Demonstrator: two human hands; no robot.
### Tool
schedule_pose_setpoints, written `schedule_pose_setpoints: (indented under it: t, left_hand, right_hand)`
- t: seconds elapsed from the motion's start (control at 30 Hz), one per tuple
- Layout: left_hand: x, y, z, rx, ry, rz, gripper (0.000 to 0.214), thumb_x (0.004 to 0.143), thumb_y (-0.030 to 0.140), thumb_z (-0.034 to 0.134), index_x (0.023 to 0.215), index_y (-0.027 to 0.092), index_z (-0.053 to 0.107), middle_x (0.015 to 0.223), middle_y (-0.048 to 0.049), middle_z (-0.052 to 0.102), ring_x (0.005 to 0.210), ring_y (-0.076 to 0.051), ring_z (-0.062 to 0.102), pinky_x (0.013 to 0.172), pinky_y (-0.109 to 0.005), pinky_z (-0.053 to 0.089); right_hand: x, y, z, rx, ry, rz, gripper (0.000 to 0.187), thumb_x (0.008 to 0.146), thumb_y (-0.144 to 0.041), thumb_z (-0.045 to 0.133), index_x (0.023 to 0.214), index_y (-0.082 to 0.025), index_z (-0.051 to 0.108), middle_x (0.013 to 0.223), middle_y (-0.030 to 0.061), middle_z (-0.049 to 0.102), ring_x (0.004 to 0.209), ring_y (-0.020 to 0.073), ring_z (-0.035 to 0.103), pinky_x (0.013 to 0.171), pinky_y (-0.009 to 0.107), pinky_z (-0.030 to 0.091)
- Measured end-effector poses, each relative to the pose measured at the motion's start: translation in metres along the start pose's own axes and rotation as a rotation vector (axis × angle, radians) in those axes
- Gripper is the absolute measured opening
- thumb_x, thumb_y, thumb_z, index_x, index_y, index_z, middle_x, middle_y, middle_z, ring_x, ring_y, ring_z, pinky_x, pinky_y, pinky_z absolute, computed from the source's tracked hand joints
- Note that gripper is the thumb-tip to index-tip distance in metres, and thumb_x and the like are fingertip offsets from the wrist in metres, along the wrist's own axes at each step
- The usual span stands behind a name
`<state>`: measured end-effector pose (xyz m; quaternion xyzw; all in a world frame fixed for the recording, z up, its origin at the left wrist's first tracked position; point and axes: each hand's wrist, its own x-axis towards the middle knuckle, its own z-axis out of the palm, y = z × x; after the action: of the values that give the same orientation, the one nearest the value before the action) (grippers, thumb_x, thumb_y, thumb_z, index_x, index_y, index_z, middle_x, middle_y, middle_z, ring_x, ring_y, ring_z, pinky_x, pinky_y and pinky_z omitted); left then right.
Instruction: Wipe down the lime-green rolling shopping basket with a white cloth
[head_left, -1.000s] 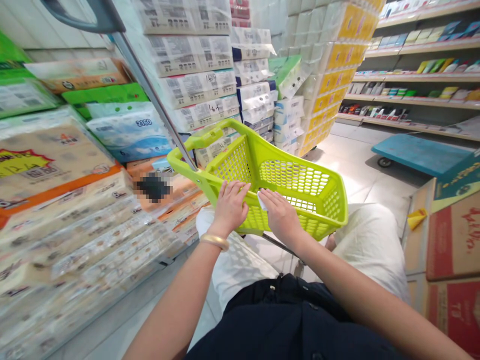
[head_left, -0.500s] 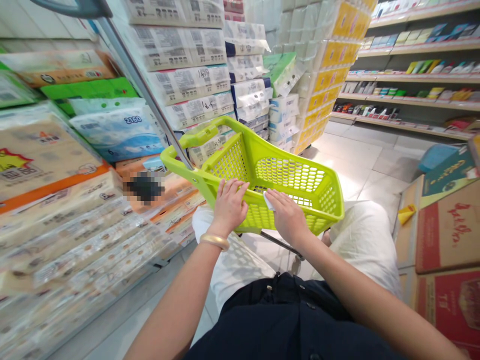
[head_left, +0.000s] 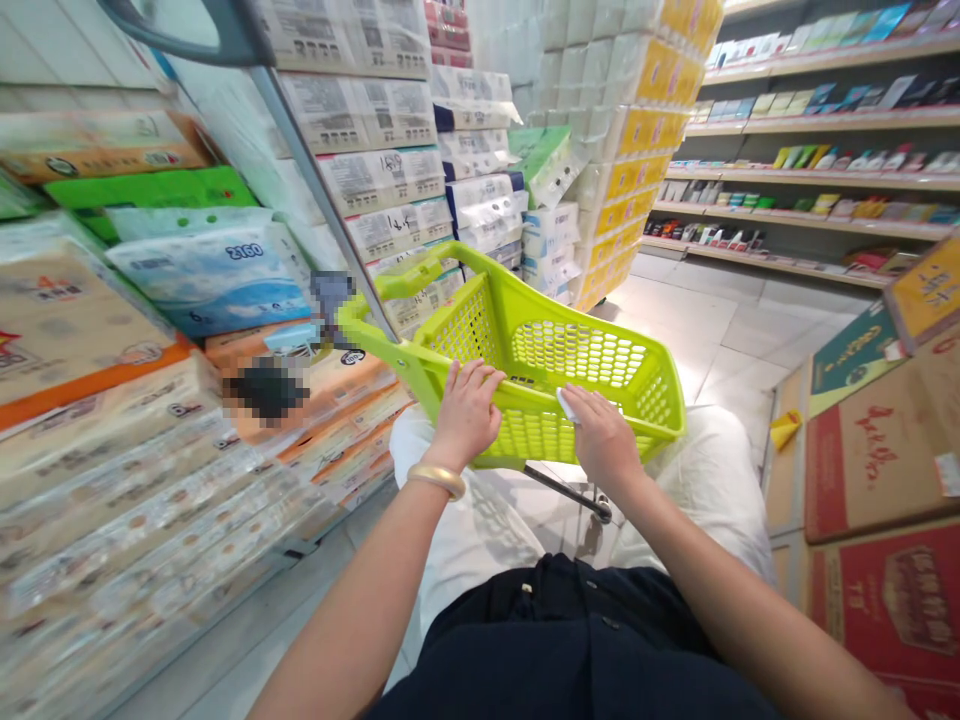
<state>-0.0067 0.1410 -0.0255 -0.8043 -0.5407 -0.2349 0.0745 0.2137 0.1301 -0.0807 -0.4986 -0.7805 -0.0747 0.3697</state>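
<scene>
A lime-green shopping cart basket (head_left: 536, 300) with perforated sides stands in front of me between my knees. My left hand (head_left: 466, 415), with a gold bangle at the wrist, is closed over the basket's near rim, close to the handle end. Farther right along that rim, my right hand (head_left: 606, 440) presses a small white wipe (head_left: 567, 404) against it, fingers bent over the edge. Most of the wipe is hidden under the fingers. A grey metal pole (head_left: 322, 205) rises at a slant from the cart's left end to a dark grey handle (head_left: 202, 35).
Tissue packs (head_left: 210, 265) fill the low display on the left. Stacked white packs (head_left: 382, 180) and yellow-sided packs (head_left: 637, 160) stand behind the cart. Shelves (head_left: 817, 180) of small goods line the far right. Cardboard cartons (head_left: 877, 450) are stacked at my right. Pale floor tiles (head_left: 720, 310) show beyond.
My right hand has slid a little to the right along the rim with the wipe. My left hand stays on the rim. The view has turned slightly to the right.
</scene>
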Motion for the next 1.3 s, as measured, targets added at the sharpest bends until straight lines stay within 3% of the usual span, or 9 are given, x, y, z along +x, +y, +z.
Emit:
schedule_pose_setpoints:
  t: [0.23, 0.53, 0.77, 1.07, 1.2, 1.3]
  left_hand:
    - [0.019, 0.013, 0.011, 0.003, -0.058, 0.064, 0.053, 0.076, 0.011, 0.051, 0.128, 0.019, 0.057, 0.131, -0.0093, 0.060, 0.137, -0.027, 0.041, 0.124, -0.052, 0.017]
    - [0.024, 0.013, 0.015, -0.029, -0.025, 0.080, 0.053, 0.075, 0.010, 0.051, 0.127, 0.020, 0.059, 0.130, -0.0074, 0.061, 0.137, -0.026, 0.041, 0.124, -0.051, 0.017]
    - [0.020, 0.023, 0.017, -0.025, -0.016, 0.039, 0.051, 0.074, 0.011, 0.052, 0.124, 0.017, 0.061, 0.125, -0.0100, 0.062, 0.136, -0.029, 0.042, 0.124, -0.054, 0.014]
    - [0.021, 0.053, 0.026, -0.097, -0.043, 0.075, 0.056, 0.073, 0.010, 0.051, 0.128, 0.016, 0.055, 0.132, -0.0121, 0.059, 0.141, -0.030, 0.034, 0.124, -0.057, 0.013]
    - [0.024, 0.063, 0.031, -0.083, -0.055, 0.067, 0.056, 0.074, 0.010, 0.052, 0.129, 0.016, 0.054, 0.133, -0.0140, 0.057, 0.142, -0.031, 0.033, 0.122, -0.059, 0.015]
    - [0.026, 0.059, 0.031, -0.062, -0.056, 0.071, 0.058, 0.073, 0.010, 0.052, 0.130, 0.018, 0.053, 0.133, -0.0136, 0.057, 0.142, -0.031, 0.033, 0.122, -0.060, 0.015]
  right_hand:
    - [0.034, -0.022, 0.016, 0.044, -0.052, 0.012, 0.051, 0.083, -0.001, 0.041, 0.127, -0.015, 0.063, 0.134, 0.0122, 0.064, 0.124, 0.0235, 0.061, 0.110, 0.044, 0.045]
    - [0.000, 0.013, -0.006, -0.016, 0.007, 0.033, 0.053, 0.082, 0.000, 0.042, 0.128, -0.017, 0.062, 0.132, 0.0098, 0.065, 0.123, 0.0225, 0.062, 0.109, 0.044, 0.047]
    - [0.024, -0.010, 0.004, 0.007, -0.025, 0.041, 0.049, 0.081, 0.000, 0.043, 0.123, -0.014, 0.065, 0.130, 0.0129, 0.066, 0.120, 0.0235, 0.063, 0.106, 0.042, 0.049]
    - [0.012, 0.018, -0.011, -0.029, 0.009, 0.079, 0.046, 0.085, 0.000, 0.042, 0.122, -0.014, 0.065, 0.126, 0.0139, 0.068, 0.117, 0.0258, 0.065, 0.104, 0.045, 0.051]
    - [0.021, 0.010, -0.006, -0.029, 0.017, 0.102, 0.047, 0.083, -0.001, 0.043, 0.122, -0.014, 0.066, 0.127, 0.0140, 0.068, 0.119, 0.0263, 0.064, 0.106, 0.046, 0.049]
    - [0.031, -0.003, 0.003, 0.023, 0.009, 0.068, 0.051, 0.083, -0.002, 0.044, 0.127, -0.017, 0.063, 0.130, 0.0117, 0.067, 0.121, 0.0242, 0.062, 0.109, 0.044, 0.047]
